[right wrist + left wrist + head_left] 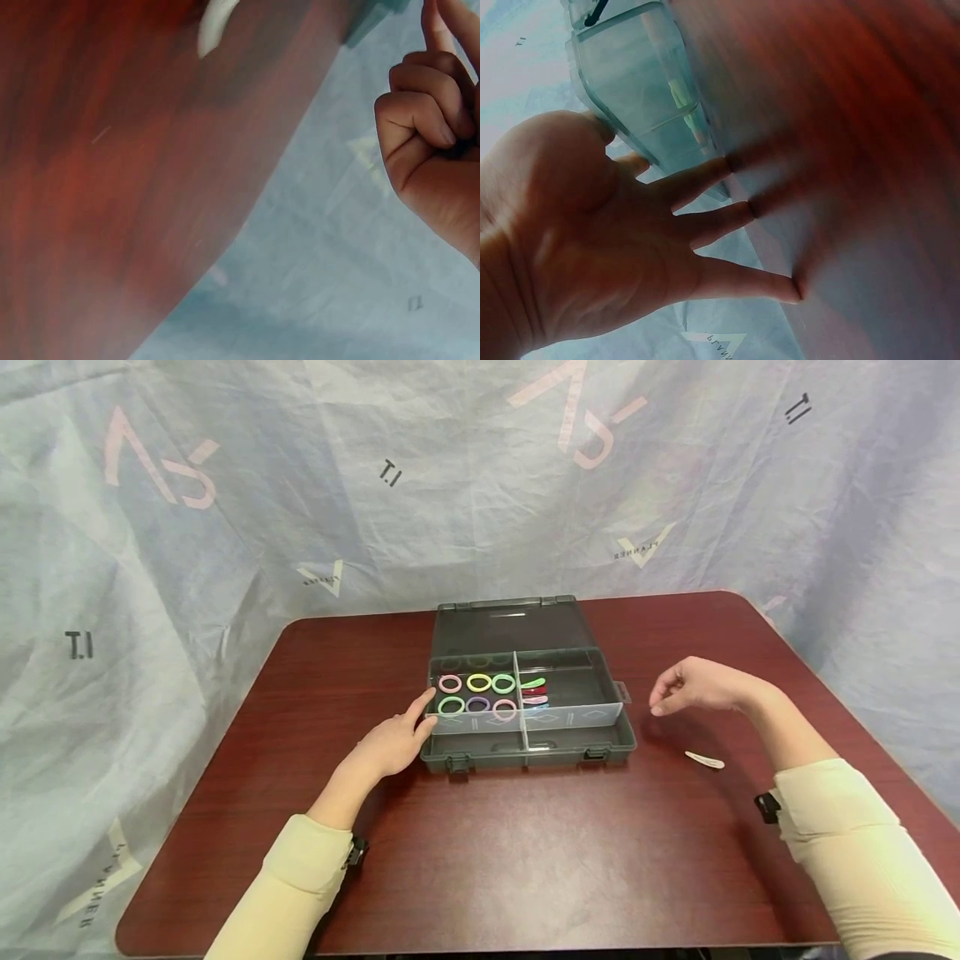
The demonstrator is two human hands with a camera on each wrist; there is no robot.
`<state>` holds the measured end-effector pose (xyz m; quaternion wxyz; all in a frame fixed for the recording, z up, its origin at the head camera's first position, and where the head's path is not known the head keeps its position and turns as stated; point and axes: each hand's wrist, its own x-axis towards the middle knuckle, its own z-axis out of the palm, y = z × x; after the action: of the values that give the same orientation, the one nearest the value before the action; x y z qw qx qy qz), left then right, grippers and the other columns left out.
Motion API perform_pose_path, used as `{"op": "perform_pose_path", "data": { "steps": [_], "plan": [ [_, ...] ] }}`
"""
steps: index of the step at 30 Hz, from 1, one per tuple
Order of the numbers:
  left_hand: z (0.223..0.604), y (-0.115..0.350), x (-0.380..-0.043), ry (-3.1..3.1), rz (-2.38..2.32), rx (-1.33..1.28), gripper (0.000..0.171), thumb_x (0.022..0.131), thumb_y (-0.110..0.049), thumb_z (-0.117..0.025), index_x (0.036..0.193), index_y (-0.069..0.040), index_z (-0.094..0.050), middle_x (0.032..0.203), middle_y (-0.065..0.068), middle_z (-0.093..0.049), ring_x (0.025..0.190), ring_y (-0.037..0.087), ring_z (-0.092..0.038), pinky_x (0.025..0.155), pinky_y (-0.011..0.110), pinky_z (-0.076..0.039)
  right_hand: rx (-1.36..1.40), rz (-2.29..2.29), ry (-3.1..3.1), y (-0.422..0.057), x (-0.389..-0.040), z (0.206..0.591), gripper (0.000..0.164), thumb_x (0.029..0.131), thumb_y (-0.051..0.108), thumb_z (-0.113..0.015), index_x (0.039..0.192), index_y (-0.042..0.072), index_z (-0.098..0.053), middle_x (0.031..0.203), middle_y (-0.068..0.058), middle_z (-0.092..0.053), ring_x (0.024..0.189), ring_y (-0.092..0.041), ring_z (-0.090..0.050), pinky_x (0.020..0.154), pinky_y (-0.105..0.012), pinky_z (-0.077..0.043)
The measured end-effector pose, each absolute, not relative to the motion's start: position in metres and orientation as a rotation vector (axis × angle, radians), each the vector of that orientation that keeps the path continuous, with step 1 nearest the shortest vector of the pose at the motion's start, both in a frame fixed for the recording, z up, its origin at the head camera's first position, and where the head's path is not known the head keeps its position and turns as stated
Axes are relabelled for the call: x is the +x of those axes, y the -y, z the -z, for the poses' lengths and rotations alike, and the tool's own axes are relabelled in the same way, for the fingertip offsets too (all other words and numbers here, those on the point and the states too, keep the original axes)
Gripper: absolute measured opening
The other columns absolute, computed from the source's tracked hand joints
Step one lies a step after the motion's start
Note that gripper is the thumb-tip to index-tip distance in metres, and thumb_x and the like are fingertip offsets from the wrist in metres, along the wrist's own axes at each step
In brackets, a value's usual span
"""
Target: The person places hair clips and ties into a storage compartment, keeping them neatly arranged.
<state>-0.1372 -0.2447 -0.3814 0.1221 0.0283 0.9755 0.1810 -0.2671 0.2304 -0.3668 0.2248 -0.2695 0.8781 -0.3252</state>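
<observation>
A grey see-through plastic organizer box (577,764) lies with its lid (513,627) laid back. Its rear left compartment holds several coloured hair ties (478,682). Just right of the divider (516,685) lie several snap hair clips (534,690) in green, red, pink and blue. My left hand (390,743), fingers spread and fairly straight, touches the box's left side with its thumb and index finger. To the right of the box my right hand (697,683) hovers over the table, three fingers curled and nothing visible at its fingertips. A white snap hair clip (704,760) lies below it.
The box stands on a dark red wooden table (525,860). Two latches (459,763) show on its front edge, and a tab (622,692) sticks out at its right. A pale printed cloth (465,527) hangs behind and beside the table.
</observation>
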Motion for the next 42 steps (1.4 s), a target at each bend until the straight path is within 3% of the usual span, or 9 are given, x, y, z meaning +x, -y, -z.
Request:
{"op": "perform_pose_path", "data": {
  "steps": [7, 14, 24, 31, 42],
  "plan": [
    [0.381, 0.245, -0.136, -2.84, -0.528, 0.08, 0.062, 0.111, -0.045, -0.032, 0.165, -0.027, -0.008, 0.149, 0.028, -0.046, 0.136, 0.046, -0.045, 0.109, 0.062, -0.035, -0.664, 0.907, -2.362, -0.263, -0.255, 0.382, 0.017, 0.087, 0.017, -0.081, 0.096, 0.003, -0.074, 0.077, -0.001, -0.062, 0.07, -0.011, -0.049, 0.064, -0.03, -0.044],
    [0.38, 0.247, -0.135, -2.837, -0.544, 0.093, 0.062, 0.111, -0.046, -0.032, 0.165, -0.027, -0.007, 0.147, 0.027, -0.048, 0.133, 0.045, -0.048, 0.108, 0.061, -0.036, -0.568, 0.957, -2.313, -0.285, -0.244, 0.393, 0.022, 0.086, 0.016, -0.081, 0.099, 0.0, -0.073, 0.068, 0.001, -0.052, 0.056, -0.008, -0.031, 0.05, -0.027, -0.03],
    [0.38, 0.248, -0.137, -2.838, -0.554, 0.082, 0.063, 0.111, -0.046, -0.032, 0.165, -0.028, -0.007, 0.148, 0.027, -0.047, 0.134, 0.045, -0.047, 0.11, 0.061, -0.035, -0.569, 1.016, -2.303, -0.3, -0.235, 0.402, 0.021, 0.084, 0.012, -0.082, 0.098, -0.001, -0.073, 0.069, 0.002, -0.056, 0.063, -0.008, -0.041, 0.056, -0.026, -0.035],
    [0.38, 0.247, -0.136, -2.847, -0.54, 0.12, 0.062, 0.111, -0.045, -0.032, 0.165, -0.025, -0.007, 0.143, 0.027, -0.053, 0.13, 0.045, -0.051, 0.107, 0.06, -0.038, -0.579, 1.004, -2.294, -0.298, -0.231, 0.406, 0.022, 0.081, 0.011, -0.084, 0.096, -0.001, -0.073, 0.07, -0.006, -0.061, 0.062, -0.01, -0.046, 0.058, -0.026, -0.04],
    [0.382, 0.245, -0.137, -2.858, -0.529, 0.126, 0.062, 0.111, -0.044, -0.032, 0.165, -0.025, -0.008, 0.143, 0.026, -0.053, 0.13, 0.045, -0.051, 0.106, 0.061, -0.038, -0.593, 0.995, -2.278, -0.293, -0.231, 0.411, 0.019, 0.077, 0.004, -0.084, 0.09, -0.003, -0.071, 0.067, -0.002, -0.056, 0.059, -0.008, -0.044, 0.055, -0.022, -0.036]
  ]
}}
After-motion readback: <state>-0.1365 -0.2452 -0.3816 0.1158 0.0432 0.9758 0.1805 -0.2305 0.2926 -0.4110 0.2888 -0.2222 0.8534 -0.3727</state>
